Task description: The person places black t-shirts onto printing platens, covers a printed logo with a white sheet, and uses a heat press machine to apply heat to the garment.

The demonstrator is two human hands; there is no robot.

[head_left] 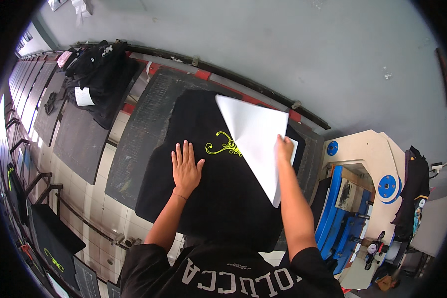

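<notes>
A black garment [218,193] lies spread on a dark printing board [144,129]. A yellow-green print [225,146] shows on its cloth. My left hand [186,168] presses flat on the garment, fingers apart, just left of the print. My right hand [284,148] grips a large white sheet [256,136] by its right side. The sheet is lifted and tilted, and it hides the right part of the print.
A second dark board [79,139] lies to the left, with a pile of black clothes [97,74] and a white tag behind it. A blue and cream press machine [362,193] stands at the right. Dark clothing hangs at the far right [412,188]. Tiled floor lies below.
</notes>
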